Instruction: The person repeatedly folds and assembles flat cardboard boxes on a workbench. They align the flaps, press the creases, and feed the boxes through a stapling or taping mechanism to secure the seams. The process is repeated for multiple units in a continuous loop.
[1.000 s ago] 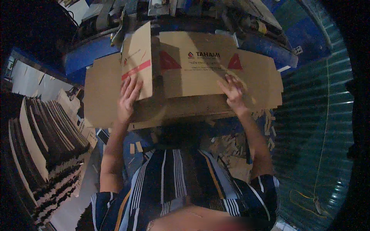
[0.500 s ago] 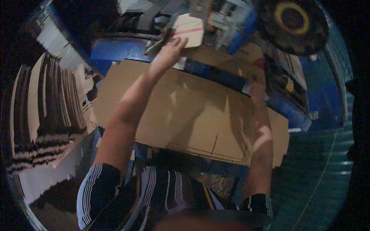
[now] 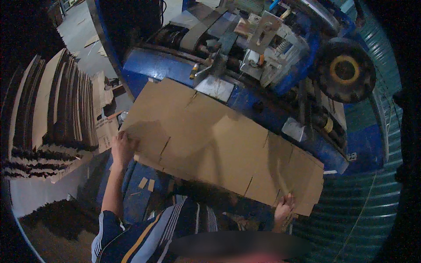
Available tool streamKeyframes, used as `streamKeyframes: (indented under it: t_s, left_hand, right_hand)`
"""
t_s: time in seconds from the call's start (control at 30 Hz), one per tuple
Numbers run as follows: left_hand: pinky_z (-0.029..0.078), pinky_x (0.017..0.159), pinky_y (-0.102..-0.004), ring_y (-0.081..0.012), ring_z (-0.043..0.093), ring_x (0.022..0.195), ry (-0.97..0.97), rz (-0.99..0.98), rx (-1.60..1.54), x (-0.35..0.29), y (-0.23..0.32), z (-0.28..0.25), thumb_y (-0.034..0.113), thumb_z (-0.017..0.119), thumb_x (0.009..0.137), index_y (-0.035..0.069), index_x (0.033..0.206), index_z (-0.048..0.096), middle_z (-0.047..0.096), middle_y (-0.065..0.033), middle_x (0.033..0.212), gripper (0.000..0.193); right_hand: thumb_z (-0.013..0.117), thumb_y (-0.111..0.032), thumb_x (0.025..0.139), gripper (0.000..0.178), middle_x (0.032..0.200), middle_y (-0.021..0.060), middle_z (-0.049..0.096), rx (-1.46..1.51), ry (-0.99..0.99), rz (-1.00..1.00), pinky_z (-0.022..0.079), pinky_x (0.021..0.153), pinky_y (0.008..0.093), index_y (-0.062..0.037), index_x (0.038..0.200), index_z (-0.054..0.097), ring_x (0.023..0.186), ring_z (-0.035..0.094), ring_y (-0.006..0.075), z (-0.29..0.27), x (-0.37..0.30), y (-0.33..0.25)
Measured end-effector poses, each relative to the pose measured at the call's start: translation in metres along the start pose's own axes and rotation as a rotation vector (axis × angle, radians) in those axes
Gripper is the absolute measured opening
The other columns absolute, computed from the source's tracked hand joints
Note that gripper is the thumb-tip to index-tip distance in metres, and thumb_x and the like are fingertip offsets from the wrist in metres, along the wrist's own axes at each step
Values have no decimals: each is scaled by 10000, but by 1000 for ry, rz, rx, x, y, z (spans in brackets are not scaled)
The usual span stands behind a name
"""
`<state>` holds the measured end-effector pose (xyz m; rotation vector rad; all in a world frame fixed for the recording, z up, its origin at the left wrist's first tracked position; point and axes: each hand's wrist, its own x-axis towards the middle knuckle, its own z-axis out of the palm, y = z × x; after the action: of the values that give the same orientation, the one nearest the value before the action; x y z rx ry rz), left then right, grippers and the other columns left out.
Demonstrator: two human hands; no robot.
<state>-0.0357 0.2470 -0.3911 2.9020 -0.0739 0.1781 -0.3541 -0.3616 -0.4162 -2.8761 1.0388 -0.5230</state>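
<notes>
A large flat brown cardboard sheet with cut slots lies across the front of a blue machine. My left hand grips its near left corner. My right hand grips its near right edge. The sheet's far edge lies against the machine's metal plate. My striped sleeve and chest show below the sheet.
Tall stacks of flat cardboard sheets stand on edge at the left. A dark round wheel with a yellow ring sits on the machine's right side. A corrugated green metal wall is at the right. Cardboard scraps lie below.
A second ago I held a folded printed box up in front of me. Now the cardboard lies opened flat against the machine, and my left hand has come back from the machine to its near corner.
</notes>
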Motion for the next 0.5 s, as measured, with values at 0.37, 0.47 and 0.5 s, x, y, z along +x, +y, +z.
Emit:
streamKeyframes:
  t_s: [0.37, 0.47, 0.5]
  left_hand:
    - [442, 869, -426, -360, 489, 1053, 90, -71, -117, -15, 2, 8, 422, 747, 671, -3, 1101, 530, 511, -187, 1082, 642]
    - [435, 870, -416, -354, 469, 1078, 6, -191, -248, -9, 0, 9, 464, 763, 648, -7, 1056, 538, 515, -180, 1067, 662]
    - [447, 841, -412, -343, 498, 1046, 50, -211, -188, -6, 0, 9, 461, 768, 643, -5, 1031, 554, 541, -174, 1043, 643]
  right_hand:
    - [630, -236, 843, 457, 1275, 194, 465, 1050, 273, 855, 402, 955, 414, -5, 1218, 507, 1163, 465, 298, 3, -65, 62]
    - [644, -194, 833, 436, 1223, 183, 501, 1343, 308, 968, 432, 921, 395, 5, 1198, 513, 1118, 495, 278, -2, -62, 58]
    - [649, -179, 829, 429, 1206, 179, 513, 1390, 334, 983, 441, 910, 388, 9, 1191, 516, 1102, 505, 272, -8, -60, 52]
